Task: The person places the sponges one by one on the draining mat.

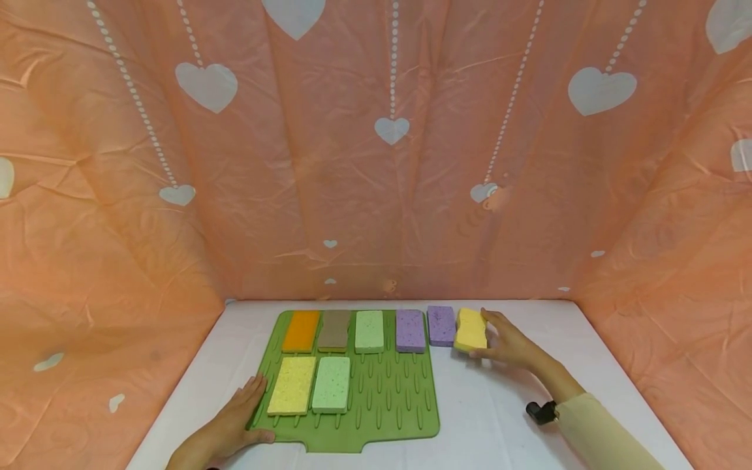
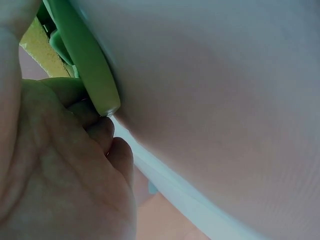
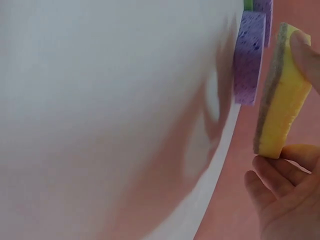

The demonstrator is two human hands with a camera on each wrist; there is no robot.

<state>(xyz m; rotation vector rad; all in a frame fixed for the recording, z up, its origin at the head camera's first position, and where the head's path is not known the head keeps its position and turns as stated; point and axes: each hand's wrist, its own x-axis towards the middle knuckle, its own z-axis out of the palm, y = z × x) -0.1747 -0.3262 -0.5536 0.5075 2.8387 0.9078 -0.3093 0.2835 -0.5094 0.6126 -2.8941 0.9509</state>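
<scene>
My right hand [image 1: 510,342] holds a yellow sponge [image 1: 471,329] by its two ends, thumb at the near end and fingers at the far one. In the right wrist view this sponge [image 3: 286,95] is raised off the table, with a grey-brown scouring layer on its underside. Just left of it lies a purple sponge [image 1: 441,326] on the table, beside the green mat [image 1: 399,398]. My left hand [image 1: 237,418] rests at the mat's left edge, fingers extended along the side and thumb by the lower left corner. In the left wrist view, the fingers [image 2: 102,132] touch the mat's rim.
On the mat's back row lie an orange sponge [image 1: 301,331], a grey-brown one [image 1: 334,330], a pale green one [image 1: 369,331] and a purple one [image 1: 410,330]. In front are a yellow sponge [image 1: 292,386] and a pale green sponge [image 1: 331,384]. An orange curtain [image 1: 352,215] surrounds the white table [image 1: 487,411].
</scene>
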